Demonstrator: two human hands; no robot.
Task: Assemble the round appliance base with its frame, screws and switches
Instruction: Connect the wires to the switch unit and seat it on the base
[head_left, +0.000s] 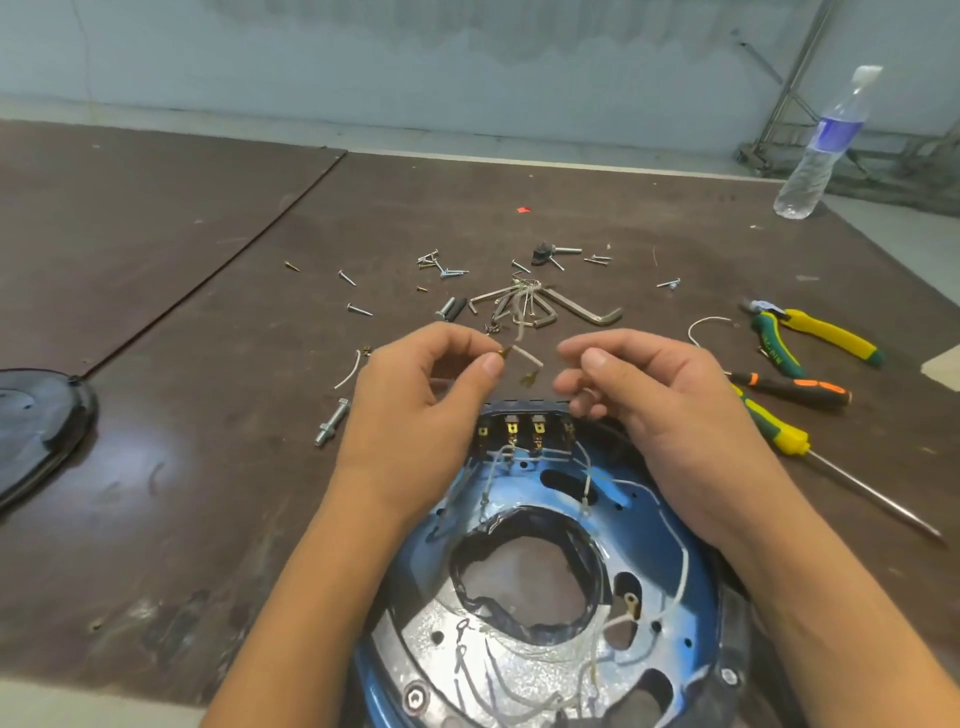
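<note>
1. Switch wiring is in hand: left hand (431, 374) pinches a short white jumper wire (525, 356) by one terminal, just beyond the switch block (524, 428) on the near blue base (649, 535).
2. Right hand (639, 395) hovers beside it, loosely curled; I cannot tell if it holds anything.
3. The next move likely needs a terminal aligned onto a free tab.

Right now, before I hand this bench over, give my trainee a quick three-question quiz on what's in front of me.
1. True or false: the left hand pinches a short white wire by its brass end.
2. Which tool lies on the table to the right of the right hand? A: pliers. B: hammer. C: tape measure.
3. Fill in: the water bottle stands at the table's far ___ corner.
Key: 1 true; 2 A; 3 right.
</note>
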